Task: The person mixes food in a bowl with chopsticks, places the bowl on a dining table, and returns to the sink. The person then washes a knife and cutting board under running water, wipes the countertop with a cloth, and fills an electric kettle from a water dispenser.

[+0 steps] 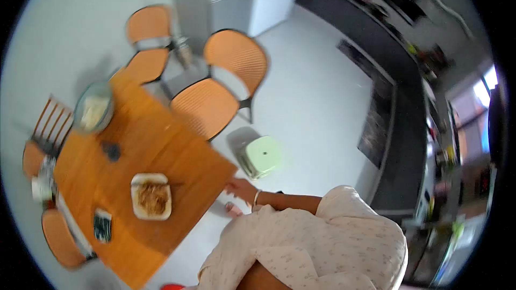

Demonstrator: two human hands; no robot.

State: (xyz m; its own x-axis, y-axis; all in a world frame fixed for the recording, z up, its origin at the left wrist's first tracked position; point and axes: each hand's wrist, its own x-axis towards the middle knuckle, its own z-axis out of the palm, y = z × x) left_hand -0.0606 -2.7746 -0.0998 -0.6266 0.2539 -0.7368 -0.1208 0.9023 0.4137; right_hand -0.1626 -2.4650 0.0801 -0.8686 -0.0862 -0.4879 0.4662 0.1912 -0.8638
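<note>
Pale floor (317, 75) spreads between a dark counter on the far right and a wooden table (172, 150) on the left. Just beside the table's right corner is the right hand (240, 189), its fingers blurred; I cannot tell whether they touch the edge or hold anything. The left hand is out of view. On the table, well in from that corner, sits a white dish (151, 176) of noodles (152, 198), with a thin utensil (174, 185) sticking out over its right rim. A careless arm sweep could catch this and spill the food. The glass bowl (79, 118) at the far-left edge could slide if the table were jolted. A green stool (263, 160) stands near the corner, where a sidestep might trip over it.
</note>
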